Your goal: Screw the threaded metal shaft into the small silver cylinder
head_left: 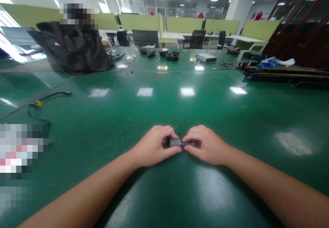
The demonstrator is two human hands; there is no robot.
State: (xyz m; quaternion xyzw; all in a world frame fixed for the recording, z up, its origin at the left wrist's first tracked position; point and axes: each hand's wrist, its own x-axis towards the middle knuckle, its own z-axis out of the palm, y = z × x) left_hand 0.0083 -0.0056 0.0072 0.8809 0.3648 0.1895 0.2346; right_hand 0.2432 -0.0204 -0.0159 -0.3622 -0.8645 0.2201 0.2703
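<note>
Clamping one small dark-and-grey cylindrical object (175, 143): left hand (157, 146), right hand (205, 145), fingertips closed on opposite ends, above green table (164, 111).

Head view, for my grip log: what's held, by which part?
A small dark object: left hand on its thicker part, right hand on its thinner.

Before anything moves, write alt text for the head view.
The left hand and right hand grip a small cylindrical object over a glossy green table. A large dark bag stands at left, with office chairs and green partitions beyond.
</note>
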